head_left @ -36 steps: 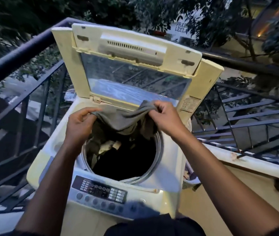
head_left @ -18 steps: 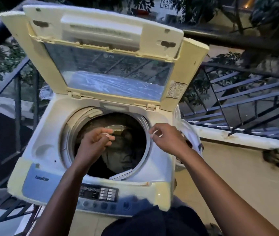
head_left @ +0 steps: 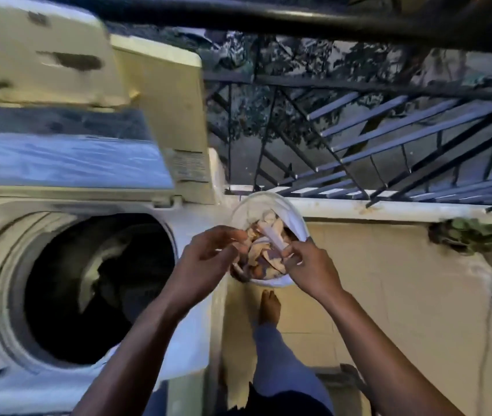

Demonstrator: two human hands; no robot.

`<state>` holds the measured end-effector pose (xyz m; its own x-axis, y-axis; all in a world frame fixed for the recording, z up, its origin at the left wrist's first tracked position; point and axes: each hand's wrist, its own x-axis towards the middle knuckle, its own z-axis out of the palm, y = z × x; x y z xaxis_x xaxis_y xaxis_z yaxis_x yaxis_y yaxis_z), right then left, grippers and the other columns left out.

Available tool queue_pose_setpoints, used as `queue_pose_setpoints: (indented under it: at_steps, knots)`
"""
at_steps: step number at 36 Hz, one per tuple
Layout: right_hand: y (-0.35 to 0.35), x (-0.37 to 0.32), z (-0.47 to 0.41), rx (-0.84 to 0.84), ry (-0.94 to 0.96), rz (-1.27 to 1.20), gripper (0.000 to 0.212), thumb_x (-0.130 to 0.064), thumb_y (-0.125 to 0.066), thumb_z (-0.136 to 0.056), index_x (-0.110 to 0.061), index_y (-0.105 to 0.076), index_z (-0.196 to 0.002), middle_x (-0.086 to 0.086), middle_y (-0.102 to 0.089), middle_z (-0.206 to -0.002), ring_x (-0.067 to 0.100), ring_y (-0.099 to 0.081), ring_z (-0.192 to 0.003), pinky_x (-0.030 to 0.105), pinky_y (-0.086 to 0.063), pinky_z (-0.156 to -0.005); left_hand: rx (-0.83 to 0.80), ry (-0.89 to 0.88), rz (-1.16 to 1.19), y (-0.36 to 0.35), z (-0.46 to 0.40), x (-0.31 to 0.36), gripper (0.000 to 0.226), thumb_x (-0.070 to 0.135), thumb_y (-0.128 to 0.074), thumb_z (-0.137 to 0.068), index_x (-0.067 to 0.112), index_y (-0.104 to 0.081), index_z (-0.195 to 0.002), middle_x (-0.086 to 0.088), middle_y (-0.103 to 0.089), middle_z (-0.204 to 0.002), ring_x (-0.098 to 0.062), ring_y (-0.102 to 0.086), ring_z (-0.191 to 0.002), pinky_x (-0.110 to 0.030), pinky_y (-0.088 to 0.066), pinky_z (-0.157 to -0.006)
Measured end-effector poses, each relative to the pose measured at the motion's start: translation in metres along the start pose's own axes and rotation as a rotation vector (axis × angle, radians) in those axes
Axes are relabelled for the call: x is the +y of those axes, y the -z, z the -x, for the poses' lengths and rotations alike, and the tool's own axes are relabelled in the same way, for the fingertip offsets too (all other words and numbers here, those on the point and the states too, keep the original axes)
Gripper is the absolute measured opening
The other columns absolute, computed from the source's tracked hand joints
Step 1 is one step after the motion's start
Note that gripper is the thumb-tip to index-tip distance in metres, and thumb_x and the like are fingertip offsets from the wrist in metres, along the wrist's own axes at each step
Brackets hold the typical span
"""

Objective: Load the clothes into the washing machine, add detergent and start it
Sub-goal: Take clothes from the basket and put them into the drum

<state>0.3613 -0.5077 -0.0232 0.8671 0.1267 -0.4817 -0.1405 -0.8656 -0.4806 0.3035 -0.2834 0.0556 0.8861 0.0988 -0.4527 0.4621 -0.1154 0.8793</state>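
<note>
Close together at the middle of the view, both hands reach down into a round white basket [head_left: 268, 205] of laundry that stands on the floor just beside the washing machine's right side. The left hand [head_left: 205, 259] hovers over the basket's near-left rim with its fingers bent and loosely spread; whether they have hold of any cloth cannot be told through the blur. The right hand [head_left: 310, 268] curls its fingers and thumb around a pale, soft strip of fabric at the basket's near-right rim. The clothes [head_left: 264, 244] inside are a crumpled heap of cream, tan and darker folds.

To the left, the washing machine [head_left: 196, 340] is a top-loader with a smooth, yellowed white plastic body. Its lid [head_left: 160, 94] stands raised at the back edge, with a glossy window panel set in it. The round drum opening [head_left: 97, 289], ringed in pale metal, is dark inside, and a few limp garments lie within it.

Below the basket, a bare foot [head_left: 268, 307] and a leg in bluish-grey fabric stand on cream floor tiles. Behind, a dark metal railing [head_left: 388, 121] with slanted bars rises from a white ledge. A potted plant [head_left: 490, 238] sits near the right edge.
</note>
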Motion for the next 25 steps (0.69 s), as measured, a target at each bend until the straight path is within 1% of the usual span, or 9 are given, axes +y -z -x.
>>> queue_pose_setpoints:
  at_steps: [3, 5, 8, 11, 14, 17, 20, 22, 25]
  knots:
    - [-0.001, 0.032, -0.031, -0.036, -0.035, -0.015, 0.020, -0.023, -0.056, -0.091, -0.029, -0.071, -0.104, 0.002, -0.073, -0.102, 0.029, -0.068, -0.091, 0.042, -0.059, -0.072, 0.007, 0.054, 0.046, -0.042, -0.035, -0.012, 0.017, 0.016, -0.063, -0.101, 0.028, -0.075, -0.103, 0.004, -0.079, -0.101, -0.009, -0.074, -0.089, -0.023, -0.056, -0.072]
    - [-0.007, 0.051, -0.053, -0.058, -0.053, -0.027, 0.021, -0.022, -0.056, -0.091, -0.028, -0.071, -0.104, 0.002, -0.073, -0.101, 0.028, -0.068, -0.091, 0.041, -0.059, -0.073, 0.011, 0.112, 0.075, -0.070, -0.058, -0.026, 0.026, 0.009, -0.060, -0.101, 0.029, -0.076, -0.099, 0.008, -0.080, -0.098, -0.005, -0.074, -0.088, -0.019, -0.055, -0.072]
    - [-0.021, 0.078, -0.086, -0.097, -0.064, -0.018, 0.021, -0.018, -0.054, -0.092, -0.021, -0.070, -0.105, 0.009, -0.072, -0.097, 0.031, -0.065, -0.089, 0.038, -0.057, -0.071, 0.040, 0.169, 0.047, -0.108, -0.097, -0.062, 0.041, 0.001, -0.059, -0.099, 0.037, -0.078, -0.090, 0.013, -0.079, -0.093, -0.009, -0.073, -0.092, -0.031, -0.058, -0.085]
    - [-0.049, 0.109, -0.125, -0.161, -0.068, -0.029, 0.019, -0.015, -0.056, -0.093, -0.013, -0.069, -0.107, 0.012, -0.072, -0.095, 0.034, -0.066, -0.091, 0.035, -0.053, -0.071, 0.107, 0.249, 0.037, -0.140, -0.135, -0.105, 0.038, -0.008, -0.057, -0.097, 0.025, -0.075, -0.091, 0.002, -0.076, -0.095, -0.021, -0.069, -0.097, -0.036, -0.054, -0.090]
    - [-0.084, 0.139, -0.166, -0.240, -0.020, -0.015, 0.019, -0.016, -0.059, -0.095, -0.007, -0.069, -0.109, 0.016, -0.073, -0.099, 0.036, -0.067, -0.095, 0.039, -0.055, -0.075, 0.121, 0.314, -0.032, -0.165, -0.167, -0.159, 0.015, 0.013, -0.064, -0.094, 0.018, -0.076, -0.100, -0.003, -0.077, -0.108, -0.024, -0.071, -0.105, -0.039, -0.055, -0.096]
    - [-0.122, 0.168, -0.209, -0.347, -0.014, -0.004, 0.023, -0.014, -0.060, -0.099, -0.002, -0.063, -0.119, 0.017, -0.066, -0.105, 0.035, -0.062, -0.094, 0.039, -0.046, -0.073, 0.125, 0.381, -0.141, -0.184, -0.195, -0.217, 0.029, 0.034, -0.060, -0.090, 0.026, -0.077, -0.113, 0.003, -0.077, -0.114, -0.022, -0.071, -0.107, -0.045, -0.056, -0.099]
    - [-0.163, 0.195, -0.251, -0.443, -0.009, 0.027, 0.006, -0.010, -0.058, -0.100, -0.006, -0.054, -0.098, 0.007, -0.050, -0.085, 0.029, -0.049, -0.077, 0.036, -0.034, -0.067, 0.136, 0.425, -0.198, -0.196, -0.220, -0.272, 0.051, 0.056, -0.051, -0.081, 0.029, -0.074, -0.118, 0.001, -0.077, -0.112, -0.027, -0.072, -0.104, -0.049, -0.057, -0.093]
    - [-0.191, 0.213, -0.278, -0.463, -0.016, 0.076, 0.022, -0.006, -0.056, -0.099, -0.012, -0.044, -0.082, 0.004, -0.042, -0.075, 0.026, -0.044, -0.068, 0.035, -0.033, -0.067, 0.126, 0.449, -0.225, -0.201, -0.234, -0.302, 0.056, 0.059, -0.049, -0.080, 0.028, -0.073, -0.119, -0.001, -0.077, -0.112, -0.028, -0.072, -0.104, -0.048, -0.057, -0.091]
    - [-0.222, 0.237, -0.312, -0.487, -0.043, 0.171, 0.010, -0.007, -0.058, -0.098, -0.007, -0.048, -0.097, 0.015, -0.059, -0.091, 0.035, -0.058, -0.082, 0.036, -0.037, -0.066, 0.115, 0.499, -0.170, -0.203, -0.253, -0.303, 0.043, 0.041, -0.057, -0.088, 0.021, -0.071, -0.123, -0.003, -0.075, -0.116, -0.026, -0.070, -0.109, -0.041, -0.057, -0.095]
